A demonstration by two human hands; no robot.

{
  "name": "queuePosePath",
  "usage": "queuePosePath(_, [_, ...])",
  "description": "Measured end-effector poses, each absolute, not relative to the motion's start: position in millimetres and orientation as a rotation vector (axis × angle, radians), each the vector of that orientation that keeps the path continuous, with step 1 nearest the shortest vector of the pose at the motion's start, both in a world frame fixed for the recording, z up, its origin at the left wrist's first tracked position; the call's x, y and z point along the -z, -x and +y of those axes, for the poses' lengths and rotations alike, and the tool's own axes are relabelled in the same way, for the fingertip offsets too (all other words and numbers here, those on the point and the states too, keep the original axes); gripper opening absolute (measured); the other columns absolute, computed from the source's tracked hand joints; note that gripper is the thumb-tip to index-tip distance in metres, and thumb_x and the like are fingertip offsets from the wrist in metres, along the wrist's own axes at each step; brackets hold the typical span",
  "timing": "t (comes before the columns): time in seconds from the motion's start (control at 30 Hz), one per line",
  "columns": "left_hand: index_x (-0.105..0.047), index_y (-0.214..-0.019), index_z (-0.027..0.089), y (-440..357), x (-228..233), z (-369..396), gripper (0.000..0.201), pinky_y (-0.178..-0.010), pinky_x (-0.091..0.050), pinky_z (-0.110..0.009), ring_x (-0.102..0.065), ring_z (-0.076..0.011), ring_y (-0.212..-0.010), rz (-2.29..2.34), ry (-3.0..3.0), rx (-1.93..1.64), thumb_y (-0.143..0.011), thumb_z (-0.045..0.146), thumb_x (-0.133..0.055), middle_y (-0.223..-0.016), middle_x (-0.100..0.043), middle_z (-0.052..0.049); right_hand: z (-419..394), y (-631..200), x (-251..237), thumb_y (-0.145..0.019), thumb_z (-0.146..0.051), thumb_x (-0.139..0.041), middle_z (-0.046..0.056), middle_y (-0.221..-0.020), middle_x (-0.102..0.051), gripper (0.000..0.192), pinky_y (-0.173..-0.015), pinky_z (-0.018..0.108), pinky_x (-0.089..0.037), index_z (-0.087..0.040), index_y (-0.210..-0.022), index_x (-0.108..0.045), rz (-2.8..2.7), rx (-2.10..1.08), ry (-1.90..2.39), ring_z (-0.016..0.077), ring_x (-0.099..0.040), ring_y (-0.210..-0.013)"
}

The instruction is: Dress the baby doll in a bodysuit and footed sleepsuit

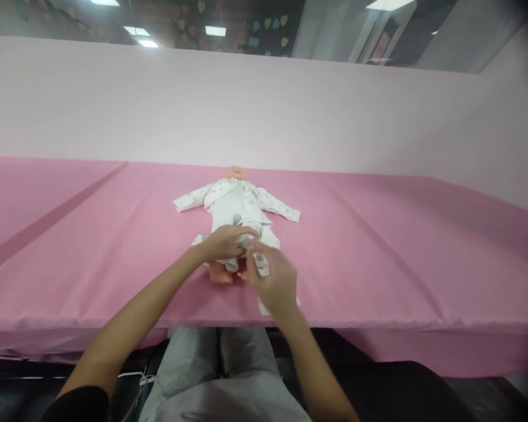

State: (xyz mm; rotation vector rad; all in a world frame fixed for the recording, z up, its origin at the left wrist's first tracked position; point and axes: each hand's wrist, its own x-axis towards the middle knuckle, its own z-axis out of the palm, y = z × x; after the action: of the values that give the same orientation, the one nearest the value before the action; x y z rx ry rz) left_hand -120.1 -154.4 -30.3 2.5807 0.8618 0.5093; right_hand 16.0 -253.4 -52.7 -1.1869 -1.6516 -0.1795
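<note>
A baby doll point(234, 174) lies on its back on the pink table point(378, 246), head away from me, wearing a white printed romper point(229, 202) with the front open and sleeves spread out. My left hand point(226, 241) grips the romper fabric at the doll's crotch. Just beside it, my right hand point(273, 278) pinches the romper's leg part, pulling it toward me. One bare doll foot point(221, 274) shows under my hands.
The pink cloth covers a long table that runs left to right, its front edge point(378, 328) just before my lap. A pale pink wall point(264, 105) stands behind it. My grey trousers point(229, 369) show below the table edge.
</note>
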Motion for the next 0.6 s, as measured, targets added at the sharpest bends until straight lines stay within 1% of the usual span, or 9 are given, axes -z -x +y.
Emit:
queuePosePath(0.07, [-0.054,-0.121,0.023,128,28,-149,0.049,-0.079,-0.049,-0.031,-0.061,-0.0208,-0.093,0.796,-2.376,-0.557,-0.073,0.021,-0.06,-0.105,-0.064,-0.004,-228,-34,40,-0.081,-0.021,-0.059,0.009,-0.113,-0.065,0.037,-0.088,0.04,-0.049,-0.018,-0.117,-0.058,-1.836,-0.021,1.19,0.0251,-0.06,-0.104])
queuePosePath(0.13, [-0.051,-0.126,0.021,134,26,-143,0.058,-0.088,-0.047,-0.033,-0.057,-0.023,-0.106,0.724,-2.217,-0.636,-0.069,0.023,-0.065,-0.117,-0.06,-0.006,-203,-47,29,-0.077,-0.023,-0.063,0.009,-0.13,-0.056,0.054,-0.098,0.042,-0.043,-0.02,-0.129,-0.049,-1.988,-0.292,1.147,0.0257,-0.051,-0.119])
queuePosePath(0.2, [-0.05,-0.128,0.022,137,26,-139,0.066,-0.101,-0.04,-0.036,-0.048,-0.0247,-0.122,0.598,-2.117,-0.719,-0.065,0.021,-0.07,-0.131,-0.053,-0.007,-183,-56,22,-0.073,-0.026,-0.069,0.009,-0.141,-0.044,0.069,-0.104,0.044,-0.038,-0.023,-0.136,-0.042,-2.052,-0.525,1.135,0.0266,-0.041,-0.129])
queuePosePath(0.23, [-0.051,-0.128,0.022,137,25,-138,0.067,-0.105,-0.036,-0.037,-0.044,-0.0249,-0.126,0.535,-2.078,-0.739,-0.064,0.019,-0.07,-0.135,-0.05,-0.007,-175,-59,19,-0.071,-0.028,-0.072,0.009,-0.142,-0.042,0.073,-0.105,0.045,-0.037,-0.024,-0.137,-0.041,-2.07,-0.648,1.119,0.0269,-0.039,-0.131])
queuePosePath(0.3, [-0.054,-0.126,0.022,138,25,-138,0.065,-0.107,-0.033,-0.038,-0.042,-0.0254,-0.128,0.46,-1.993,-0.731,-0.063,0.015,-0.068,-0.136,-0.049,-0.007,-164,-64,17,-0.069,-0.03,-0.075,0.009,-0.139,-0.046,0.073,-0.103,0.043,-0.039,-0.025,-0.135,-0.045,-2.079,-0.918,1.046,0.0265,-0.041,-0.129])
queuePosePath(0.4, [-0.057,-0.122,0.023,138,25,-139,0.061,-0.104,-0.036,-0.038,-0.043,-0.0255,-0.127,0.479,-1.846,-0.714,-0.063,0.01,-0.061,-0.134,-0.051,-0.006,-154,-70,16,-0.072,-0.032,-0.073,0.009,-0.131,-0.053,0.061,-0.09,0.038,-0.049,-0.024,-0.128,-0.052,-1.994,-1.286,0.939,0.0248,-0.052,-0.117])
queuePosePath(0.47, [-0.059,-0.119,0.023,139,25,-138,0.06,-0.095,-0.041,-0.034,-0.05,-0.024,-0.118,0.517,-1.756,-0.728,-0.061,0.008,-0.058,-0.128,-0.056,-0.005,-152,-74,18,-0.071,-0.033,-0.074,0.009,-0.125,-0.058,0.056,-0.084,0.035,-0.051,-0.022,-0.124,-0.057,-1.941,-1.377,0.962,0.0236,-0.057,-0.109])
queuePosePath(0.53, [-0.059,-0.117,0.021,139,27,-137,0.059,-0.079,-0.046,-0.03,-0.06,-0.0193,-0.093,0.531,-1.668,-0.696,-0.06,0.008,-0.056,-0.11,-0.063,-0.005,-152,-76,21,-0.068,-0.032,-0.077,0.007,-0.112,-0.065,0.054,-0.08,0.032,-0.052,-0.021,-0.119,-0.062,-1.918,-1.389,1.005,0.0219,-0.061,-0.099])
queuePosePath(0.6, [-0.058,-0.117,0.02,138,27,-137,0.057,-0.063,-0.044,-0.026,-0.058,-0.0131,-0.068,0.535,-1.603,-0.628,-0.061,0.009,-0.055,-0.091,-0.065,-0.003,-154,-77,25,-0.065,-0.031,-0.079,0.005,-0.098,-0.069,0.051,-0.075,0.03,-0.052,-0.019,-0.113,-0.065,-1.864,-1.374,1.018,0.0203,-0.064,-0.088])
